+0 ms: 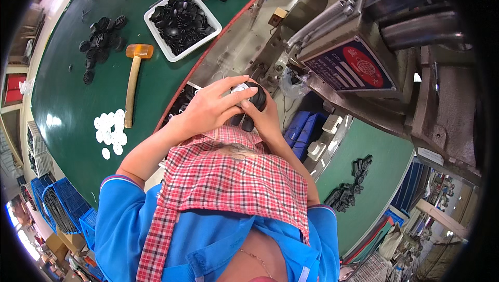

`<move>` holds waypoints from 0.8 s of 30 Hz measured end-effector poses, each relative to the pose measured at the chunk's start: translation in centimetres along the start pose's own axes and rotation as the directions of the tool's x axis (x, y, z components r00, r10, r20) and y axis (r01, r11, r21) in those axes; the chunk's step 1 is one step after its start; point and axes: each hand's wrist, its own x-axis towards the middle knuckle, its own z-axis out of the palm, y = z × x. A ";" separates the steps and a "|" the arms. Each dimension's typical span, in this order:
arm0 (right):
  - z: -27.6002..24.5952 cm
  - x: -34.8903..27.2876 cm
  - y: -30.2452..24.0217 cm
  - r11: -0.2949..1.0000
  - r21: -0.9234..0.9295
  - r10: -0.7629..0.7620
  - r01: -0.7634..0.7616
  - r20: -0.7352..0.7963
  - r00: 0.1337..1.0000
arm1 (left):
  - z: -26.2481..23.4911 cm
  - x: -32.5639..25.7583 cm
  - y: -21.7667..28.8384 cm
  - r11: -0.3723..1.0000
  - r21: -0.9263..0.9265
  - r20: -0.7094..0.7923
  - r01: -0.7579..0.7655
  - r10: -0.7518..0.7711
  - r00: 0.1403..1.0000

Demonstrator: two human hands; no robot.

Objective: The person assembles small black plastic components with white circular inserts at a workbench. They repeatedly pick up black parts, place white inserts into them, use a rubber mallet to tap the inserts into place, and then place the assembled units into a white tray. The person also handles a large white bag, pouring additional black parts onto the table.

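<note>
Both hands meet over a round black part (pixel 253 106) with a small white disc (pixel 240 88) on top, held in the middle of the view just near the grey machine (pixel 358 32). Left hand (pixel 210 108) closed over it, fingers across the top. Right hand (pixel 265 118) grips it from the right side. Far left on the green table (pixel 67 110): white tray (pixel 162 43) of black parts, mallet (pixel 133 76), loose white discs (pixel 110 131), black rings (pixel 100 40).

Both forearms extended forward and converging, left hand (pixel 210 108) overlapping right hand (pixel 262 118), fingers (pixel 240 95) of both curled together in a closed grip.
</note>
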 end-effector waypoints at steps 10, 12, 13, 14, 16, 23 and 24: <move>-0.6 -0.8 2.1 0.997 0.025 -0.068 0.069 -0.060 0.996 | 0.8 0.0 0.3 0.999 0.032 0.043 0.009 -0.011 0.999; -0.7 -0.9 2.1 0.996 -0.022 -0.091 0.090 -0.060 0.994 | 0.7 -0.2 0.4 0.999 0.039 0.048 -0.005 0.003 0.999; -0.6 -0.9 2.1 0.994 -0.046 -0.104 0.101 -0.057 0.993 | 0.6 -0.3 0.4 0.999 0.036 0.045 -0.010 0.008 0.999; -0.6 -1.0 1.9 0.992 -0.070 -0.109 0.105 -0.056 0.992 | 0.5 -0.4 0.4 0.999 0.032 0.041 -0.015 0.013 0.999; -0.5 -1.1 1.5 0.986 -0.119 -0.120 0.113 -0.053 0.991 | 0.5 -0.7 0.7 1.000 -0.026 -0.006 0.013 -0.013 1.000; 0.2 -1.5 -0.4 0.917 -0.325 -0.250 0.232 -0.016 0.968 | 1.8 -2.3 1.6 0.999 -0.020 -0.190 0.040 -0.043 0.981; 0.1 -1.5 -0.4 0.932 -0.298 -0.219 0.208 -0.002 0.976 | 1.8 -2.4 1.4 1.000 0.003 -0.195 0.009 -0.008 0.981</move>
